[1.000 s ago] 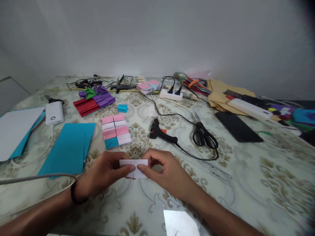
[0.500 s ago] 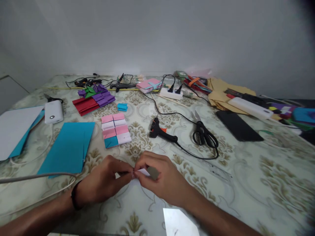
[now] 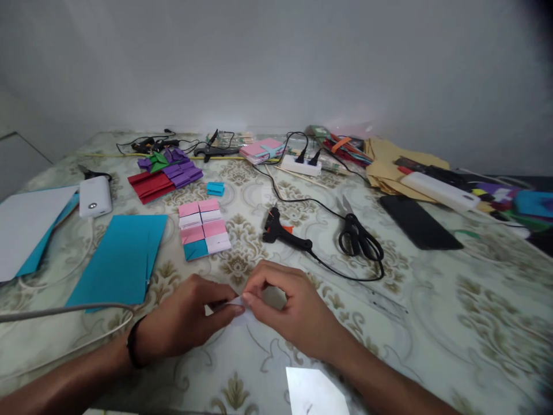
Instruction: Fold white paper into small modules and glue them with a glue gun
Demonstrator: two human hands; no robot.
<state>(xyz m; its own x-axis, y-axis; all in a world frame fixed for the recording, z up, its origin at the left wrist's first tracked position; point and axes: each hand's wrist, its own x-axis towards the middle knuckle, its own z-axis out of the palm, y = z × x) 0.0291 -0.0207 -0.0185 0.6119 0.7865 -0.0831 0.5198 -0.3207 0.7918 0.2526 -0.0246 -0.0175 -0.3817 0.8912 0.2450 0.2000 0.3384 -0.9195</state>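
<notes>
A small piece of white paper [image 3: 235, 301] is pinched between my two hands, low above the patterned tablecloth. My left hand [image 3: 190, 317] grips its left side between thumb and fingers, which hide much of it. The thumb and index finger of my right hand [image 3: 283, 305] close on its right end. Just beyond my hands lies a block of folded pink, white and blue paper pieces [image 3: 205, 229]. A white sheet with a cut corner [image 3: 316, 392] rests below my right forearm.
Blue paper sheets [image 3: 118, 259] and a white power bank [image 3: 95, 197] lie to the left. Ahead are a black glue gun [image 3: 285, 231] with its cord and black-handled scissors [image 3: 358, 233]. A phone [image 3: 419, 222] and a clear ruler [image 3: 382, 302] lie to the right.
My right hand has shifted slightly right and up along the paper. More white paper now shows between my fingertips; the left hand has barely moved.
</notes>
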